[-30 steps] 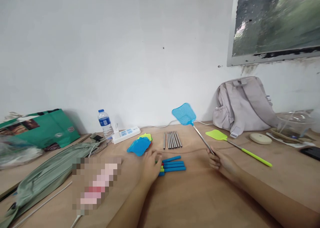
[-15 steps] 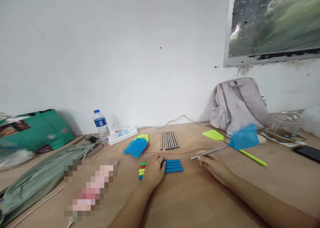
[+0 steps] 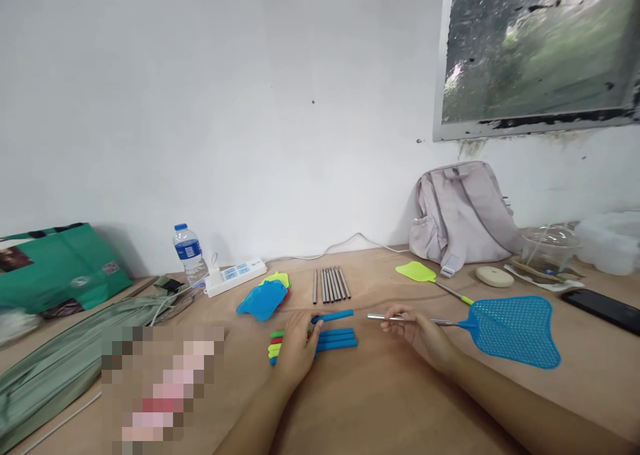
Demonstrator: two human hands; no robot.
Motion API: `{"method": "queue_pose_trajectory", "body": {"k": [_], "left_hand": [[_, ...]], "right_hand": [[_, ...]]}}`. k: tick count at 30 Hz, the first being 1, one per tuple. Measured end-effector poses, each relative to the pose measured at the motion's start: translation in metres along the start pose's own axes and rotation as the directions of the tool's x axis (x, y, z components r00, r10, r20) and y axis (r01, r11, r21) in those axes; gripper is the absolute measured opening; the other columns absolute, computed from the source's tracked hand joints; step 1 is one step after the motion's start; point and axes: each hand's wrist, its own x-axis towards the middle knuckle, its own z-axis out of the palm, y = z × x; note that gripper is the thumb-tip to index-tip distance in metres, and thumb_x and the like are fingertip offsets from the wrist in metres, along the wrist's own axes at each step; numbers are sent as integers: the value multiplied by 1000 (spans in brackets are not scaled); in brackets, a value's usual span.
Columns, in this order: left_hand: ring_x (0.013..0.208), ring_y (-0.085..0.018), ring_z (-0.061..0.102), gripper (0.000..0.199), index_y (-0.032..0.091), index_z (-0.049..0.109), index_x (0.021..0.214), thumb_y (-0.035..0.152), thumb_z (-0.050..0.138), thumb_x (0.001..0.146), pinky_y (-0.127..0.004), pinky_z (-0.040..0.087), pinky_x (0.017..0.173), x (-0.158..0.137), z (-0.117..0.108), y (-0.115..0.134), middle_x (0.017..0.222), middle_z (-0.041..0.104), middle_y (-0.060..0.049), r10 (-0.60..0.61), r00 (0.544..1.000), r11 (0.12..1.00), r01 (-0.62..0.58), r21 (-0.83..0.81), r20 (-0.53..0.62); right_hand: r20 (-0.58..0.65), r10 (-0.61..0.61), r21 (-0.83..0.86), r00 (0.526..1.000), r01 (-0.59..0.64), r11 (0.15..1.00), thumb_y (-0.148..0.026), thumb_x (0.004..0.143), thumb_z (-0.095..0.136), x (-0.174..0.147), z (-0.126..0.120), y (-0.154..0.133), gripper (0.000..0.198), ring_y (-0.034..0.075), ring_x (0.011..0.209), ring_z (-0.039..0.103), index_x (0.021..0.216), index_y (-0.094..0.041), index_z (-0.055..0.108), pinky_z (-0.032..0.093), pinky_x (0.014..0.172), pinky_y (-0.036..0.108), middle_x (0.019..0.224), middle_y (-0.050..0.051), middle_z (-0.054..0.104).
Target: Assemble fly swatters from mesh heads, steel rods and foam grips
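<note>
My right hand (image 3: 413, 328) grips the silver metal rod of a fly swatter, whose blue mesh head (image 3: 520, 328) points right. The rod's bare end (image 3: 375, 317) points left, toward a blue plastic handle tube (image 3: 336, 316). Thumb and fingers of my left hand (image 3: 299, 345) are closed on that tube's near end. A gap separates tube and rod. Beneath my left hand lies a row of blue, yellow, red and green handle tubes (image 3: 337, 344), partly hidden. Behind them several metal rods (image 3: 331, 286) lie side by side, with stacked swatter heads (image 3: 263, 300) to their left.
A yellow swatter (image 3: 417, 270) lies behind the blue one. A backpack (image 3: 463, 215), round beige object (image 3: 494, 276), clear bowl (image 3: 550, 248) and phone (image 3: 605, 310) are right. Left are a power strip (image 3: 236, 277), water bottle (image 3: 190, 252), green bag (image 3: 65, 262) and grey-green cloth item (image 3: 65, 355).
My left hand has lifted one blue tube away from the row. The blue swatter in my right hand has swung down, its rod now nearly level. The view has shifted slightly right.
</note>
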Motion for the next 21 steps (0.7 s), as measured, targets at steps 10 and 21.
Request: {"method": "queue_pose_trajectory", "body": {"k": [10,21], "left_hand": [[88,-20,55,23,22,58,94,35,44,82,-33,42,81,-7,-5,14,91,62,-4,-55,996,977,69,-201,72],[92,-19,54,22,22,58,94,34,43,83,-30,41,83,-13,-8,20,96,62,-4,19,984,975,21,-222,175]], "right_hand": [[96,-34,54,995,29,998,-22,65,59,-7,10,-3,6,16,71,56,71,-20,58,41,71,32,80,1,57],[146,12,-5,989,-11,1000,-29,66,58,-9,10,-7,12,17,67,55,72,-20,57,41,67,32,73,1,56]]}}
